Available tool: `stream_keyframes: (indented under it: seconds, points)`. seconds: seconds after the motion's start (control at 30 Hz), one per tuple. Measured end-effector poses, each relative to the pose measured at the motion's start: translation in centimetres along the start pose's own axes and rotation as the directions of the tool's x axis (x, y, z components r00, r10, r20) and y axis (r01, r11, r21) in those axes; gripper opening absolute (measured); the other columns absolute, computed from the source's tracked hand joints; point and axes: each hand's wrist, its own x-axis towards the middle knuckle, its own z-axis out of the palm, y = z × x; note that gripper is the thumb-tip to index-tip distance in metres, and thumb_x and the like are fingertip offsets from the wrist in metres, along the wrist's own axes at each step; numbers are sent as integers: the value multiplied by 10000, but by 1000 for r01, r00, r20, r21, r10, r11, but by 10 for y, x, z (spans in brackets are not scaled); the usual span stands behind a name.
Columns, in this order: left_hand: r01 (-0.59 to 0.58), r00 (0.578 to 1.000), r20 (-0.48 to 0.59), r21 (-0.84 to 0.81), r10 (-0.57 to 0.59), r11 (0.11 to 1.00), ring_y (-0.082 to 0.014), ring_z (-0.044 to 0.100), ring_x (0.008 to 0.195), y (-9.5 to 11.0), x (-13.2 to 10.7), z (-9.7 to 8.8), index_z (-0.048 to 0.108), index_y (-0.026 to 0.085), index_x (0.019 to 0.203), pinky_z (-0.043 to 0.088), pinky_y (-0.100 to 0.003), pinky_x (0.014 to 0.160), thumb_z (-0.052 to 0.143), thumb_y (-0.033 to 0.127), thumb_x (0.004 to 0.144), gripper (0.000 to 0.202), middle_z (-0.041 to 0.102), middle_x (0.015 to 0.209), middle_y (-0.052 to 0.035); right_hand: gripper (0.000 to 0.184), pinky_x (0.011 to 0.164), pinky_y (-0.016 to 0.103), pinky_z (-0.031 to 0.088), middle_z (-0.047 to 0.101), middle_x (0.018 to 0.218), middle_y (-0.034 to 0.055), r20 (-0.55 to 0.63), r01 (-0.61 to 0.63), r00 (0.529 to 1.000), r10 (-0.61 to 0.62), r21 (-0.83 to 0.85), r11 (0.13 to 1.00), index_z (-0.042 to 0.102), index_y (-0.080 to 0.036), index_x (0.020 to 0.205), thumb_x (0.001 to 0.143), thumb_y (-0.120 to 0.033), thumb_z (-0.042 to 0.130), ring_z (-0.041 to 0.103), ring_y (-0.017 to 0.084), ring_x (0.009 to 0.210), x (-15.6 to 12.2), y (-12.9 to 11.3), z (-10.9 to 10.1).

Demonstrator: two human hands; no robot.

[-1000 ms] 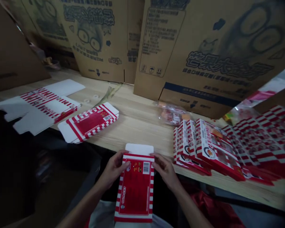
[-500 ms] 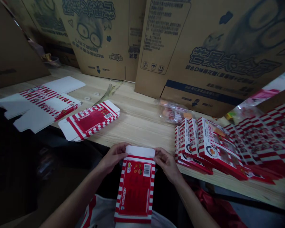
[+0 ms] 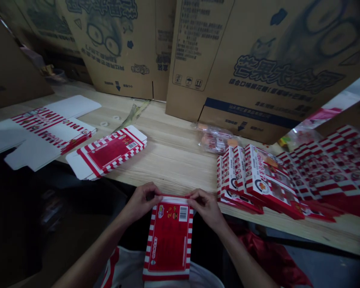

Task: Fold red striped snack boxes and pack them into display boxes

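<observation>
Thumb and fingers of the left hand (image 3: 142,202) pinch one top corner of a red box (image 3: 169,238), and the right hand (image 3: 206,208) pinches the other top corner. Both hands are nearly shut on the card, with just small gaps inside the curled fingers. The box hangs in front of the person's lap, just off the near edge of the table (image 3: 180,158). Its white flap (image 3: 176,200) looks bent over at the top, so the step in hand seems to be folding that flap. The next move likely calls for both thumbs to push the same amount, so the flap goes in straight and the corners do not crush.

Near the table's front edge, a pile of red boxes (image 3: 112,151) lies to the left, with card sheets (image 3: 49,124) past it. Window boxes (image 3: 268,178) lean together to the right, near a clear bag (image 3: 217,140). Big cartons (image 3: 222,76) stand toward the back.
</observation>
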Motion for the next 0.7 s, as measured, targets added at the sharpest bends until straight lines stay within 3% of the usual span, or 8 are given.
stream_keyframes:
  seconds: [0.07,0.13,0.27,0.43,0.53,0.7]
  points:
    - [-16,1000,26,48,15,999,-171,595,679,5,3,-4,732,165,775,446,-260,630,679,338,757,181,660,726,-53,167,672,273,508,708,850,41,19,-11,1000,12,-50,999,638,-197,812,765,-339,712,661,180,767,3,-6,-1]
    - [19,997,73,-12,-18,1000,-188,621,688,10,8,-8,742,165,804,464,-275,637,671,366,763,217,688,749,-67,144,649,255,493,698,819,23,35,15,999,-11,-122,992,653,-194,891,789,-292,675,652,162,736,8,-14,-3]
    - [151,976,182,-189,-116,970,-171,601,610,16,16,-12,703,142,745,454,-261,577,708,405,721,264,672,677,-49,95,542,219,420,630,639,-11,81,45,996,-31,-185,982,659,-171,791,806,-256,620,574,121,587,16,-26,-7]
    - [129,987,125,-272,-98,954,-123,546,590,14,11,-5,653,142,674,424,-217,564,718,403,721,273,613,635,-6,183,572,231,426,615,656,-2,53,19,998,-17,-42,999,627,-171,702,817,-314,626,553,125,613,11,-20,-6]
    - [139,988,106,-302,-111,943,-165,607,685,9,2,3,683,147,766,482,-248,625,735,418,716,281,681,756,-44,158,641,253,464,661,776,21,14,20,1000,-21,36,999,655,-185,764,792,-340,673,597,150,701,0,-13,0]
    - [148,984,-66,-222,-166,964,-259,651,870,-7,-9,15,735,182,769,528,-310,766,777,463,656,306,736,922,-92,116,757,306,508,691,831,15,-136,52,990,-44,53,997,658,-232,731,799,-325,646,642,187,814,-13,-9,16]
